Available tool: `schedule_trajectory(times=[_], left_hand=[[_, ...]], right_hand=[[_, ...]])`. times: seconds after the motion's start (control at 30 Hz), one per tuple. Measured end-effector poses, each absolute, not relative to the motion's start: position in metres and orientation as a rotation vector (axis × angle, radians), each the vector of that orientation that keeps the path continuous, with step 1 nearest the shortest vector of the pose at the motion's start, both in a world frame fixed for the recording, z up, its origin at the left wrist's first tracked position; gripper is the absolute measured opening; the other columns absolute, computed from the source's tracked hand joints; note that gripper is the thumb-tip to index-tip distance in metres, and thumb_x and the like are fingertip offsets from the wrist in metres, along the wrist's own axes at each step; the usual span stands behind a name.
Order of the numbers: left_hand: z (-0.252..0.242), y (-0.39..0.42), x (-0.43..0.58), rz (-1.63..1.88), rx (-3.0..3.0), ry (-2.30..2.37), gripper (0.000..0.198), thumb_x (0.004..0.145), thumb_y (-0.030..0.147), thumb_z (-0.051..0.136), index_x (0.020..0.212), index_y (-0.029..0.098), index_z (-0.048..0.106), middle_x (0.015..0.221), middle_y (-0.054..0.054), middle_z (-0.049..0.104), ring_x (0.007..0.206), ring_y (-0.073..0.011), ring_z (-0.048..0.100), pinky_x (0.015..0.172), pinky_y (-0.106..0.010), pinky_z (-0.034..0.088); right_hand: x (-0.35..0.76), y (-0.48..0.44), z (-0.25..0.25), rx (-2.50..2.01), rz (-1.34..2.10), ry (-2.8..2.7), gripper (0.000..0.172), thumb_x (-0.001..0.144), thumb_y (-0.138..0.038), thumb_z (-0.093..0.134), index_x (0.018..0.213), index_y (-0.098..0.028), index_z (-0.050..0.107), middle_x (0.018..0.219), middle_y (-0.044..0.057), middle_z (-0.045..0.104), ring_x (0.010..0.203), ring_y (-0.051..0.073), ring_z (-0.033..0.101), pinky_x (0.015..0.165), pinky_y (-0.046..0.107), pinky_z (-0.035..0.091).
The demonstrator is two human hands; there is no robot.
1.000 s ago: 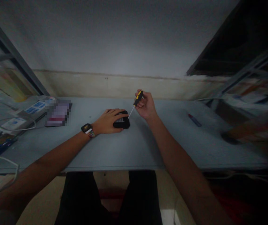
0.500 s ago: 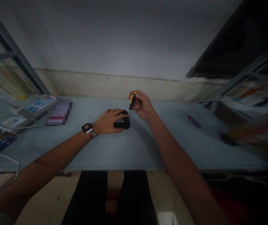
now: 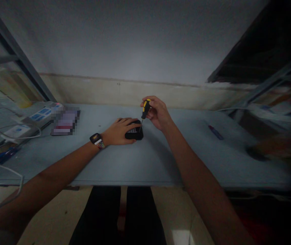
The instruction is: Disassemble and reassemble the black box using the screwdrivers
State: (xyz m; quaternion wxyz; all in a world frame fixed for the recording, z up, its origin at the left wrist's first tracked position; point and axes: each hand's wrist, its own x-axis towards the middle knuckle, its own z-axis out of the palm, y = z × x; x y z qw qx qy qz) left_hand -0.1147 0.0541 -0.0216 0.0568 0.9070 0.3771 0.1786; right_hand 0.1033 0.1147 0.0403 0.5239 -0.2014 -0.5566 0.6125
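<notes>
Black box (image 3: 138,135) and screwdriver (image 3: 146,108), centre of the frame
Left hand (image 3: 118,132), loosely curved, clasps the box from above: probably stiff, light, best steadied by its edges. Right hand (image 3: 160,114) closes around the screwdriver's handle, likely firm and grippy.

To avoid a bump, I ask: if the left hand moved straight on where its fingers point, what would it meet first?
Probably the screwdriver: its shaft stands just ahead of the left hand, at the black device. Depth is unclear, so they may be touching.
</notes>
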Motion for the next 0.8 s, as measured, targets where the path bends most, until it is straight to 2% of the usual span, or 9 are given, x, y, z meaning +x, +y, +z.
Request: schedule_trajectory(times=[0.27,0.43,0.5,0.63,0.8], left_hand=[[-0.022,0.054,-0.114,0.528,2.758,1.162,0.078,0.093,0.050,0.076,0.164,0.029,0.052,0.174,-0.016,0.048,0.155,-0.0405,0.051,0.124,-0.063,0.038],[-0.022,0.053,-0.115,0.521,2.764,1.166,0.079,0.093,0.051,0.075,0.164,0.030,0.051,0.176,-0.014,0.046,0.156,-0.0405,0.049,0.124,-0.063,0.038],[-0.022,0.053,-0.115,0.525,2.765,1.160,0.078,0.093,0.051,0.075,0.164,0.031,0.051,0.176,-0.014,0.045,0.156,-0.0401,0.049,0.124,-0.062,0.038],[-0.022,0.053,-0.116,0.536,2.758,1.147,0.078,0.094,0.051,0.075,0.165,0.032,0.050,0.176,-0.014,0.046,0.156,-0.0399,0.049,0.124,-0.061,0.038],[-0.023,0.053,-0.117,0.546,2.764,1.153,0.077,0.094,0.052,0.075,0.164,0.031,0.051,0.174,-0.015,0.048,0.155,-0.0407,0.049,0.122,-0.062,0.038]], right_hand=[[0.105,0.109,0.042,-0.429,1.498,-1.430,0.025,0.079,-0.042,0.083,0.090,-0.020,0.078,0.078,0.003,0.077,0.050,0.006,0.044,0.044,0.019,0.030],[0.104,0.097,0.049,-0.459,1.452,-1.515,0.035,0.083,-0.053,0.087,0.089,-0.020,0.075,0.073,0.002,0.073,0.056,0.008,0.051,0.046,0.019,0.029],[0.104,0.094,0.051,-0.464,1.463,-1.519,0.040,0.080,-0.055,0.092,0.091,-0.023,0.071,0.073,0.001,0.075,0.056,0.008,0.053,0.047,0.018,0.030],[0.105,0.093,0.051,-0.491,1.438,-1.499,0.049,0.077,-0.057,0.096,0.083,-0.025,0.059,0.073,-0.001,0.075,0.060,0.009,0.056,0.048,0.018,0.034],[0.106,0.094,0.049,-0.476,1.414,-1.503,0.045,0.079,-0.053,0.096,0.081,-0.024,0.062,0.077,0.001,0.078,0.058,0.009,0.055,0.049,0.018,0.036]])
